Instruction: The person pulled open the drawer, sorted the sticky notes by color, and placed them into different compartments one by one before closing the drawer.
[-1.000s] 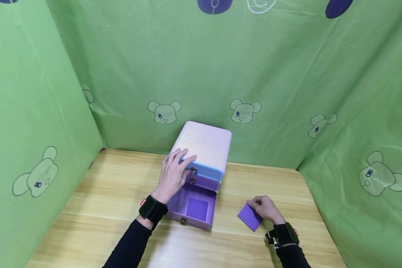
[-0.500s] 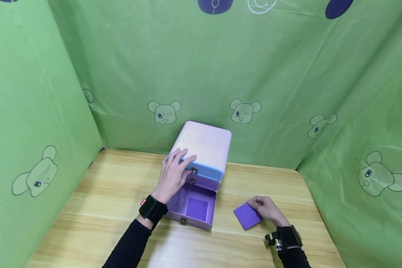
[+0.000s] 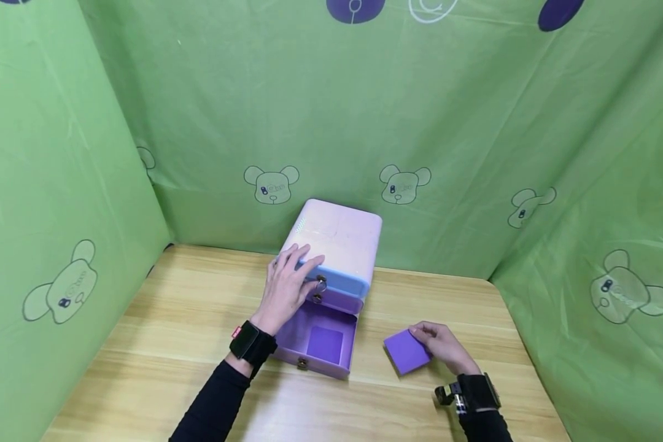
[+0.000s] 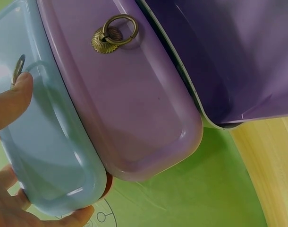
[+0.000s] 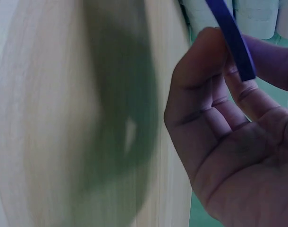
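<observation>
A small chest of drawers point(image 3: 339, 233) with a pale pink top stands against the back curtain. My left hand point(image 3: 282, 288) rests spread fingers on its top front edge. The thumb touches the ring pull point(image 4: 19, 68) of the blue top drawer point(image 4: 54, 156), tilting the ring outward. Below is the pushed-in purple middle drawer point(image 4: 139, 104). The bottom drawer point(image 3: 323, 367) is pulled out, with a purple square point(image 3: 326, 345) lying flat in it. To its right my right hand point(image 3: 444, 347) pinches a thin purple square pad point(image 3: 406, 353) by one corner, fingertips partly behind it.
A light wooden table point(image 3: 160, 356) carries everything. Green curtain point(image 3: 337, 110) with bear prints encloses the back and both sides. The pulled-out drawer projects toward the table's front edge, between my hands.
The purple pad in my right hand has shifted left and turned slightly. My left thumb has moved a little right, and the top ring now stands out more.
</observation>
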### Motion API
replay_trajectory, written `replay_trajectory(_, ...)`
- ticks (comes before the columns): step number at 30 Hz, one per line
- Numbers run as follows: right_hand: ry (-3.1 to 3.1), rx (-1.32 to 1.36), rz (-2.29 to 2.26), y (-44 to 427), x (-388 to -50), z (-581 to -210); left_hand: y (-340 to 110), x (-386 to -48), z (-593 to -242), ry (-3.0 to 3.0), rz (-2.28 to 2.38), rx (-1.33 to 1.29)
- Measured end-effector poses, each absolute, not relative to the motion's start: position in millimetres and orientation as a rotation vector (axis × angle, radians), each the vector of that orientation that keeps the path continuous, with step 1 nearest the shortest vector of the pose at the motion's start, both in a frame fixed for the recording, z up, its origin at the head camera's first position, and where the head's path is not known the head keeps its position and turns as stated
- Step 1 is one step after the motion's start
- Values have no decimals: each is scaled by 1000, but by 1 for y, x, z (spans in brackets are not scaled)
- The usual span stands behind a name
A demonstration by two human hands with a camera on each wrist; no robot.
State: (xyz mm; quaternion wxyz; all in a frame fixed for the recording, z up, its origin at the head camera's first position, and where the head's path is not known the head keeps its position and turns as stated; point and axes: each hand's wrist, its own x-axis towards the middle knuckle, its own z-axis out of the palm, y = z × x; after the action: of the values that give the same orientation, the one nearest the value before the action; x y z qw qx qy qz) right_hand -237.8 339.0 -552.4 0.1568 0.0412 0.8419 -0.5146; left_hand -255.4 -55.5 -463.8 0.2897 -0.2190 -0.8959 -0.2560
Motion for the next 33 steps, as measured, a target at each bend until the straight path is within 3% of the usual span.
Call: replay_trajectory(33,2246,124,-1678,336,-235,-544,-55,-255,-464,-2420,-689,-576)
